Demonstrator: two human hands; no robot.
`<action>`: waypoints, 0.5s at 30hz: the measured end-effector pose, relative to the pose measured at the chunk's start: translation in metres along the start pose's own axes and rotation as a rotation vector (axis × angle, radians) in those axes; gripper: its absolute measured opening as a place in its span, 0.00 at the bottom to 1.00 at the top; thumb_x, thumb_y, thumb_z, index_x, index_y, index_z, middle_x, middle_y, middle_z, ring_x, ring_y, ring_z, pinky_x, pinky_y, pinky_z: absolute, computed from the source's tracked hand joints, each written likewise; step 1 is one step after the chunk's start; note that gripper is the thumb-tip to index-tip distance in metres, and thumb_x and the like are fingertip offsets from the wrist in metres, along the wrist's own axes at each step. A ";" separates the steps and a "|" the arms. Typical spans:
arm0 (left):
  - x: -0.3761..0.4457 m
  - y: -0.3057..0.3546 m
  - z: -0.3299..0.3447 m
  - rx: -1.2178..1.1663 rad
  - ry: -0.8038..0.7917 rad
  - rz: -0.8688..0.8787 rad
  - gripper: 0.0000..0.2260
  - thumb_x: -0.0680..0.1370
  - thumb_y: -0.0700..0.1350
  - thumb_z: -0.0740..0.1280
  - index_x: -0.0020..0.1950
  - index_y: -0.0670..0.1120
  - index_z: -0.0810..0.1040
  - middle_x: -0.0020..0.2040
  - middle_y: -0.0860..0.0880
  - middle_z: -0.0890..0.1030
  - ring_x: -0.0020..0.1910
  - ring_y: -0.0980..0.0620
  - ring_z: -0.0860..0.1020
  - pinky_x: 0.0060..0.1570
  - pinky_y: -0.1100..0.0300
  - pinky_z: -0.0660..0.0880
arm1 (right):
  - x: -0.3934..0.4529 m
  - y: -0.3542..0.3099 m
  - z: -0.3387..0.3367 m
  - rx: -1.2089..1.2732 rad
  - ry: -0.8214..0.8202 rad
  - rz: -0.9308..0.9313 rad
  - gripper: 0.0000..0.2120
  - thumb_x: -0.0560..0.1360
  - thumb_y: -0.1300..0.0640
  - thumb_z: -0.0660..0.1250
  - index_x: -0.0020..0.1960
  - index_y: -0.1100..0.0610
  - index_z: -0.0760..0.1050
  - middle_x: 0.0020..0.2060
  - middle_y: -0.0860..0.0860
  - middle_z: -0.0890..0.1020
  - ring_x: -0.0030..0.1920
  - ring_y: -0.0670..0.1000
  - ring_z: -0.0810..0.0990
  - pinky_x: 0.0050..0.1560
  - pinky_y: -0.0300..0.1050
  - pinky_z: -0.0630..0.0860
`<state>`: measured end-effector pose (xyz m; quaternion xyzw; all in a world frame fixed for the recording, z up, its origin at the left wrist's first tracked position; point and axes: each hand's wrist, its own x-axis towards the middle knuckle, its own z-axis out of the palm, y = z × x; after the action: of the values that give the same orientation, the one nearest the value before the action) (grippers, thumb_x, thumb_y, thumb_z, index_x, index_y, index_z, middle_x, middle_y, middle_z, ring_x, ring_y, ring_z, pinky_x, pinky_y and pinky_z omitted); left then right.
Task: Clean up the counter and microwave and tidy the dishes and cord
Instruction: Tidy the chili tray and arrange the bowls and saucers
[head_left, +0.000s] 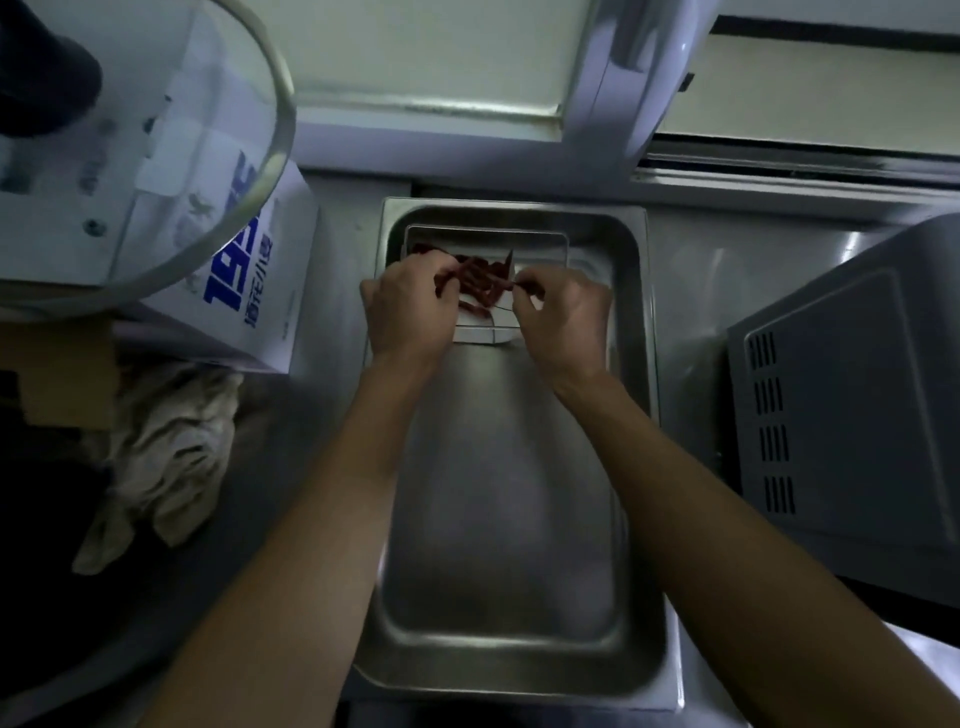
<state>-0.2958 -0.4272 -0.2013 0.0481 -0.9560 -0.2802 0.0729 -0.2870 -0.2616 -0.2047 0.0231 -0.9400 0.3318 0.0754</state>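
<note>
Both hands are over the far end of the steel tray (631, 364) on the worktop. My left hand (410, 306) has its fingers curled around a dried red chilli from the pile (480, 275); my right hand (563, 317) pinches a thin stem tip between thumb and forefinger. The chillies lie on a white plate (485, 332) just beyond both grips, long axes running mostly left to right between the hands. Left looks slightly nearer the pile. On the white box (260, 291) to the left, big blue digits read roughly "195"; the smaller characters I can't make out. The microwave (852, 405) sits right.
</note>
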 end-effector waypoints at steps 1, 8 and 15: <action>0.002 -0.002 0.003 -0.001 0.001 0.003 0.08 0.79 0.47 0.67 0.57 0.53 0.82 0.53 0.52 0.83 0.52 0.50 0.79 0.51 0.57 0.62 | 0.004 0.002 0.003 -0.017 -0.007 -0.005 0.07 0.80 0.55 0.65 0.54 0.52 0.82 0.47 0.46 0.84 0.49 0.47 0.81 0.58 0.53 0.76; 0.008 -0.008 0.015 -0.050 -0.068 0.047 0.09 0.79 0.46 0.67 0.59 0.48 0.81 0.54 0.48 0.82 0.53 0.48 0.79 0.58 0.47 0.73 | 0.018 0.005 0.022 -0.084 -0.026 -0.033 0.07 0.79 0.54 0.66 0.53 0.51 0.83 0.46 0.45 0.85 0.50 0.47 0.81 0.61 0.51 0.72; -0.012 -0.007 0.004 -0.016 -0.083 0.028 0.09 0.79 0.47 0.66 0.57 0.47 0.80 0.52 0.47 0.82 0.51 0.47 0.79 0.54 0.43 0.76 | 0.000 -0.001 0.007 -0.099 -0.056 -0.038 0.09 0.78 0.54 0.66 0.54 0.54 0.83 0.46 0.51 0.85 0.50 0.53 0.81 0.57 0.55 0.74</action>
<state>-0.2846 -0.4290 -0.2098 0.0227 -0.9565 -0.2885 0.0374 -0.2882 -0.2669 -0.2098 0.0463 -0.9565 0.2826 0.0565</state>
